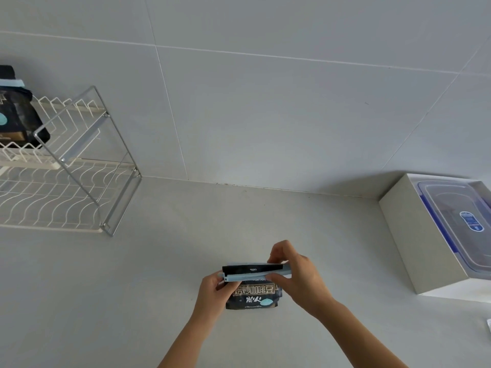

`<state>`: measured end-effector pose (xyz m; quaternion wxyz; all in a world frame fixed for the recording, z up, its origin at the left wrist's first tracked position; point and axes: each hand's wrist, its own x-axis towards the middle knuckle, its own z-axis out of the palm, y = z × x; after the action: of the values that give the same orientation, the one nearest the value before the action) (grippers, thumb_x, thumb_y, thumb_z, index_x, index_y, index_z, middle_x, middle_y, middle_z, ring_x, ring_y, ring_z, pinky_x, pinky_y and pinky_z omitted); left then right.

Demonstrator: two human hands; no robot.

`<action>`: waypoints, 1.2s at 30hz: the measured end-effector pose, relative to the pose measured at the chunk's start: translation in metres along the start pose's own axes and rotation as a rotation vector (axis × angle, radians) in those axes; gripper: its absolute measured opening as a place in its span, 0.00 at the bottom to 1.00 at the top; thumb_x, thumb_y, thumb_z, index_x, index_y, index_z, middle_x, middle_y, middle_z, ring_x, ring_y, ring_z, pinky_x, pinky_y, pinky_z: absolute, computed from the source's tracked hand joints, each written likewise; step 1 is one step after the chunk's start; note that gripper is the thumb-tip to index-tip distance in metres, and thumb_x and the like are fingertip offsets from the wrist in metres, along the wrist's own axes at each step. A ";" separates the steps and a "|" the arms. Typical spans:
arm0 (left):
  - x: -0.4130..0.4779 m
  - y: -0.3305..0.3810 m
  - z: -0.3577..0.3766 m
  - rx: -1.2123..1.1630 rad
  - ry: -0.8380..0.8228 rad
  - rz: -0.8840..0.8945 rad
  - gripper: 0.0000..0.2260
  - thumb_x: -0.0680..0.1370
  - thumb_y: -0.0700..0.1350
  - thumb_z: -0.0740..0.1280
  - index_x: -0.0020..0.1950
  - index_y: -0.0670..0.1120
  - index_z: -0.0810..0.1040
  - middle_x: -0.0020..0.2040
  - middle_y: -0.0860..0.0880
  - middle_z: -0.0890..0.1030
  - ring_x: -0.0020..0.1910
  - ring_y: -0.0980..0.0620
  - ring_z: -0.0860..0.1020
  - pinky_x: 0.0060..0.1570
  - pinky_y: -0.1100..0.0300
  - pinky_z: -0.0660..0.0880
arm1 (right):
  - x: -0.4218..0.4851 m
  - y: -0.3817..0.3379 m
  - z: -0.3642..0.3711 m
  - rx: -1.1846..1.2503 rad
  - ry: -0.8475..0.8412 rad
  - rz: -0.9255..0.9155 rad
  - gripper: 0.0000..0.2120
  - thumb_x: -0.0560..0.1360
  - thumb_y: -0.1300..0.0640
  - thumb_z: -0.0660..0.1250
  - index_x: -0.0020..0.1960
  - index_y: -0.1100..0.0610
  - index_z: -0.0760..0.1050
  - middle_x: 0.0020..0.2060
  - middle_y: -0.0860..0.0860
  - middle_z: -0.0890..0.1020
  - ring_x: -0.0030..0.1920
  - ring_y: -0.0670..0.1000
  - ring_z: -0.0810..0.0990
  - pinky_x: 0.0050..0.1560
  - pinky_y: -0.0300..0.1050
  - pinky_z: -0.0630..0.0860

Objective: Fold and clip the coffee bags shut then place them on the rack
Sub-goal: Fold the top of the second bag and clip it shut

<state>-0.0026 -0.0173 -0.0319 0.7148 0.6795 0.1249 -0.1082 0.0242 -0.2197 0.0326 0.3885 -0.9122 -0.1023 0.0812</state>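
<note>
The coffee bag (252,294) is made of black film, dull and slightly creased, with pale print; the clip (248,277) across it is of smooth pale-blue plastic. The rack (53,197) at the worktop's left edge is formed of white-coated wire within a frame of bare, shiny metal. The worktop (159,261) is finished smooth and matt. The box (403,235) at the right edge is of matt white card, and the container (457,208) in it is of clear glossy plastic.

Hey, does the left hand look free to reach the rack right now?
Probably not yet. The left hand grips the bag while the right hand pinches the clip onto it. Nothing visible lies between it and the rack, so only that hold is in the way.
</note>
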 end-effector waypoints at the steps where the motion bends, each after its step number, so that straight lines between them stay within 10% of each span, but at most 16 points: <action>1: 0.000 0.000 0.000 0.003 0.007 0.007 0.04 0.73 0.41 0.70 0.46 0.48 0.84 0.41 0.49 0.86 0.43 0.51 0.84 0.36 0.61 0.80 | 0.002 -0.002 0.001 -0.008 -0.016 -0.015 0.19 0.68 0.56 0.71 0.49 0.42 0.65 0.43 0.41 0.80 0.44 0.41 0.78 0.44 0.37 0.76; 9: 0.004 -0.004 -0.001 0.062 0.010 0.049 0.06 0.74 0.41 0.70 0.49 0.43 0.82 0.42 0.45 0.86 0.43 0.47 0.84 0.41 0.51 0.81 | 0.017 -0.019 0.006 -0.289 -0.147 -0.195 0.19 0.73 0.54 0.68 0.63 0.47 0.72 0.50 0.45 0.77 0.50 0.46 0.75 0.49 0.38 0.71; 17: 0.001 0.000 0.002 0.077 0.034 0.078 0.03 0.73 0.39 0.70 0.44 0.46 0.83 0.34 0.50 0.85 0.36 0.54 0.83 0.34 0.67 0.76 | 0.031 -0.036 0.019 -0.427 -0.216 -0.226 0.14 0.72 0.50 0.67 0.57 0.50 0.75 0.51 0.47 0.76 0.49 0.49 0.75 0.42 0.38 0.67; 22: -0.004 0.007 0.006 0.160 0.060 0.039 0.09 0.66 0.42 0.63 0.27 0.48 0.68 0.23 0.51 0.64 0.27 0.53 0.61 0.27 0.63 0.57 | 0.035 -0.057 0.050 -0.370 -0.229 -0.234 0.13 0.71 0.50 0.67 0.55 0.52 0.76 0.50 0.48 0.76 0.51 0.49 0.75 0.42 0.40 0.65; 36: -0.011 0.012 0.007 0.138 0.058 -0.007 0.07 0.65 0.42 0.60 0.35 0.38 0.70 0.29 0.45 0.65 0.30 0.52 0.62 0.27 0.65 0.60 | 0.035 -0.057 0.059 -0.391 -0.142 -0.227 0.06 0.72 0.50 0.66 0.48 0.49 0.76 0.45 0.45 0.78 0.47 0.46 0.75 0.40 0.41 0.70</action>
<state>-0.0089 -0.0238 -0.0164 0.6620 0.7295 0.1404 -0.0995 0.0379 -0.1311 0.0307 0.2026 -0.9447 -0.2453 0.0797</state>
